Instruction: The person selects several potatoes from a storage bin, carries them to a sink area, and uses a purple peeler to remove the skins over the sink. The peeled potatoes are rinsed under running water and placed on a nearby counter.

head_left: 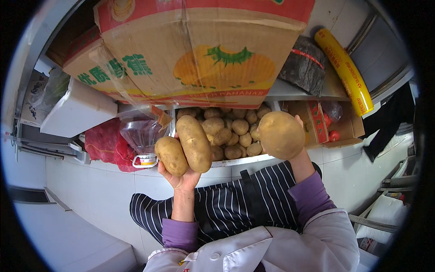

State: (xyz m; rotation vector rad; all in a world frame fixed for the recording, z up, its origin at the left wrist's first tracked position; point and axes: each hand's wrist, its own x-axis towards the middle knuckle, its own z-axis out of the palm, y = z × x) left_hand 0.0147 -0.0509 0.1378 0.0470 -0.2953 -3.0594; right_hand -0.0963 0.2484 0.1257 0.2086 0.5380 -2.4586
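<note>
Two potatoes lie side by side in my left hand [184,180]: a smaller one [171,156] on the left and a longer one [194,144] on the right. My right hand [299,149] holds one large round potato [282,135], which hides most of the fingers. Both hands are raised in front of a white foam box [243,161] on the floor. Inside that box is a heap of many loose potatoes [234,131]. The hands and held potatoes cover parts of the heap.
A large cardboard carton [190,54] rests on a metal shelf above the potatoes. Left stand a plastic jug [142,136], a red mesh sack [102,142] and a white foam container [80,108]. Right are a yellow cling-film roll [345,73] and a carton [343,131] with tomatoes [334,135].
</note>
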